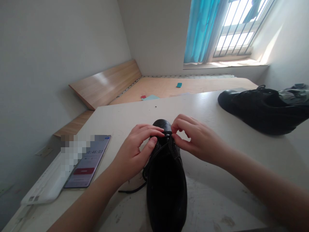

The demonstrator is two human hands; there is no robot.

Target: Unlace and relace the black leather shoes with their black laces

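Observation:
A black lace-up shoe [166, 193] stands on the white table in front of me, toe pointing away and its dark opening toward me. My left hand [137, 148] grips the shoe's left side near the front lacing, with the fingers over the toe end and the thumb by the eyelet flap. My right hand [193, 135] is pinched at the right end of the lowest lace row, closed on the black shoelace [167, 132]; the exact hold is partly hidden by the fingertips. A loose lace end [132, 192] trails on the table to the shoe's left.
A second black shoe [260, 109] stands on the table [205, 109] at the right, with greyish material at its opening. At the left lie a phone [89, 164] with a lit timer screen and a white object [45, 180], partly blurred. Behind are a wooden bed board [108, 83] and a curtained window.

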